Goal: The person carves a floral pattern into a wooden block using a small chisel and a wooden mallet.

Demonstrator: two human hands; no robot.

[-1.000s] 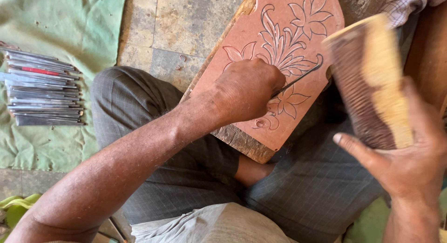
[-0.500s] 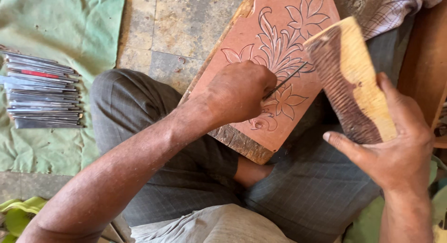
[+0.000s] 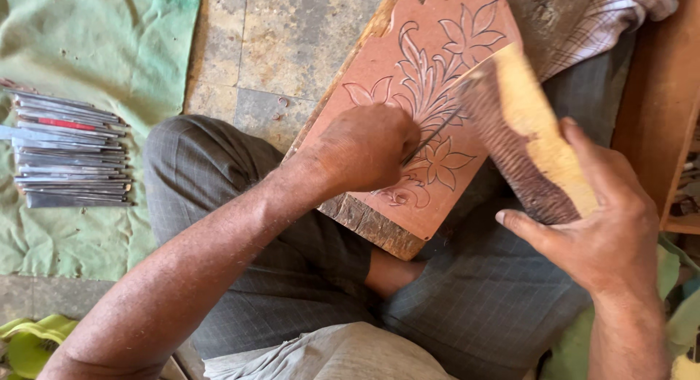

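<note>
A reddish wooden panel (image 3: 437,52) carved with leaves and flowers leans across my lap. My left hand (image 3: 364,148) rests on its lower part, closed around a thin metal chisel (image 3: 432,136) whose tip meets the carved flower. My right hand (image 3: 594,230) grips a worn block-shaped wooden mallet (image 3: 521,132), its far end blurred over the chisel's head. I sit cross-legged in grey checked trousers (image 3: 292,278).
A row of several metal chisels (image 3: 65,150) lies on a green cloth (image 3: 87,52) at the left. Stone floor tiles (image 3: 292,45) show behind the panel. A brown wooden piece (image 3: 660,96) stands at the right edge. Something yellow-green (image 3: 25,343) lies at the lower left.
The mallet has swung leftward and down toward the chisel's head, and my right hand has moved in with it. My left hand and the chisel have stayed on the panel.
</note>
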